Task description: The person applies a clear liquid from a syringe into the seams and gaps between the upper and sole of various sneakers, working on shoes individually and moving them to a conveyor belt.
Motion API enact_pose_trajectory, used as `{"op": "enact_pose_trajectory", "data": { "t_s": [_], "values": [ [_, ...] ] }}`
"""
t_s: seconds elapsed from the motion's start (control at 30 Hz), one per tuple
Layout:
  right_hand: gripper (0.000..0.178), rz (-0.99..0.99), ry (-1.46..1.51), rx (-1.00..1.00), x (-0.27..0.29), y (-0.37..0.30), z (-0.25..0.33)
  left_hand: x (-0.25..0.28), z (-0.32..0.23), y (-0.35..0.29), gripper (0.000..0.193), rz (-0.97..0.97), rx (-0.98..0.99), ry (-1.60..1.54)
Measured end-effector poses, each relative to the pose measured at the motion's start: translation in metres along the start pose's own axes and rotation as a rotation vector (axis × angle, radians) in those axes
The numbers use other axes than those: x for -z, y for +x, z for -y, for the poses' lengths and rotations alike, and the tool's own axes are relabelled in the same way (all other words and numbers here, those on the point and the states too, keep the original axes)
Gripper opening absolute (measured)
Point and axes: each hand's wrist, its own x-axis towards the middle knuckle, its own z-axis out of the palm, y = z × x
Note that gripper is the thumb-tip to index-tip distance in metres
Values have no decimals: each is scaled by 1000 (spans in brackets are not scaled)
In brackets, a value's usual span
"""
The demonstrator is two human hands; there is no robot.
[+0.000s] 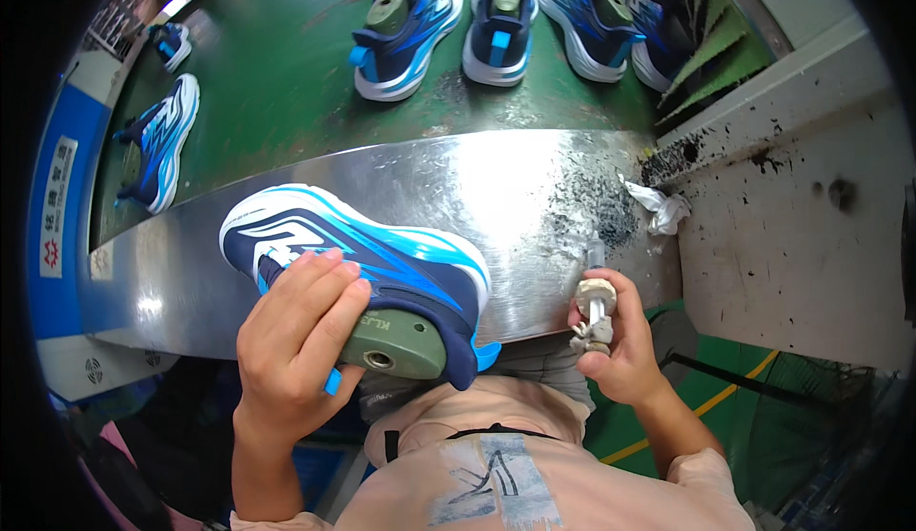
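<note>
Shoe (391, 245) left of centre is gripped by the left hand (296, 340), its upper partly covered; a pale tool (596, 299), hard to identify, is clasped in the right hand's (625, 364) fingers; another shoe (658, 54), upper right, is partly hidden

In the left hand (296, 340), a shoe (382, 235) with a last (410, 345) inside. To its right, in the right hand (625, 364), a tool (595, 302). Behind both, a ledge (496, 216); on its right end, beside a panel (792, 226), a wad (663, 209). Beyond the ledge, a worktop (286, 83); on it, right of centre, four shoes (501, 54) in a row, with flaps (720, 63) to their right; far left, two more (170, 145).
</note>
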Motion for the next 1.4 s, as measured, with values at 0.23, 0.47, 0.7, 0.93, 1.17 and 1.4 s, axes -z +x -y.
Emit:
{"op": "enact_pose_trajectory", "data": {
  "t_s": [0.23, 0.47, 0.7, 0.93, 1.17, 1.4],
  "values": [
    [89, 36, -55, -89, -2, -6, 11, -4, 0, -21, 43, -38, -24, -76],
    [84, -27, 23, 6, -13, 16, 23, 1, 6, 4, 58, 15, 21, -162],
    [83, -15, 33, -6, -12, 15, 16, 1, 7, 10, 59, 48, 44, -171],
    [85, 8, 40, 88, -9, 32, 5, -6, 6, 26, 59, 87, 63, -202],
    [75, 65, 57, 163, -30, 101, 10, -1, 5, 40, 61, 179, 97, -124],
    [67, 122, -8, 296, -39, 130, 9, -5, 1, 48, 61, 251, 125, -78]
  ]
}}
